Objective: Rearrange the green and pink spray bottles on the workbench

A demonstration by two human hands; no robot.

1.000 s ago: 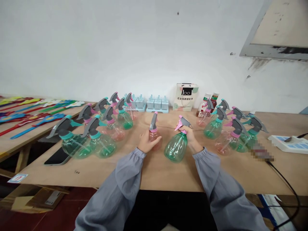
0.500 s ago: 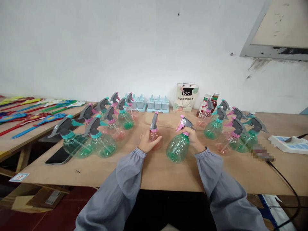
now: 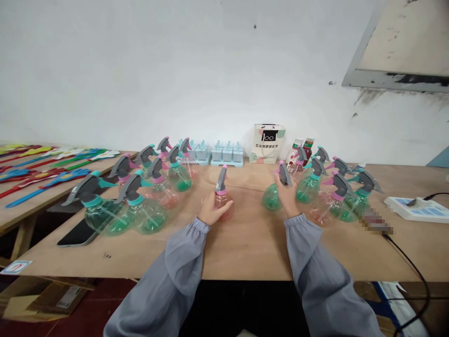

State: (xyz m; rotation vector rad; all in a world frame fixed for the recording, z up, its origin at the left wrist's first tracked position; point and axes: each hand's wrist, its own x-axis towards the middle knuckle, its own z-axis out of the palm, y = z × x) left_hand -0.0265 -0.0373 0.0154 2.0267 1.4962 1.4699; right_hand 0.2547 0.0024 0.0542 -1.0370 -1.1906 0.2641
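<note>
Both arms wear loose grey sleeves [image 3: 182,262] with gathered elastic cuffs [image 3: 295,221] at the wrists; hands bare.

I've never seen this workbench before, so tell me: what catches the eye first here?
Two crowds of spray bottles: one group at the left of the wooden table, another at the right. Between them the left hand grips a pink bottle, and the right hand holds a green bottle.
</note>
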